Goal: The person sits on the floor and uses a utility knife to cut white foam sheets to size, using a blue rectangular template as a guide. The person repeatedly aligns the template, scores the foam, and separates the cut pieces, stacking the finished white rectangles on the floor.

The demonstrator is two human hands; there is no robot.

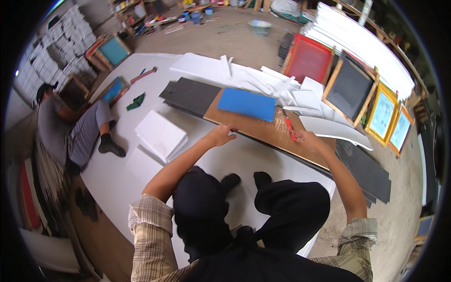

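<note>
A brown board [253,130] lies across dark grey sheets [190,96] in front of me, its surface scuffed pale toward the right. On its far part rests a flat blue sheet [246,104]. My left hand [221,135] is at the board's near edge, thumb and fingers apart, with nothing seen in it. Toward the board's right side, my right hand [307,140] is closed on a red utility knife [290,129], which points away from me over the scuffed area.
White offcuts [277,87] clutter the far right. Left of my left hand sits a stack of white sheets [160,135]. Another person [70,117] sits at the left beside a blue framed panel [112,90]. Framed screens [351,87] lean at right.
</note>
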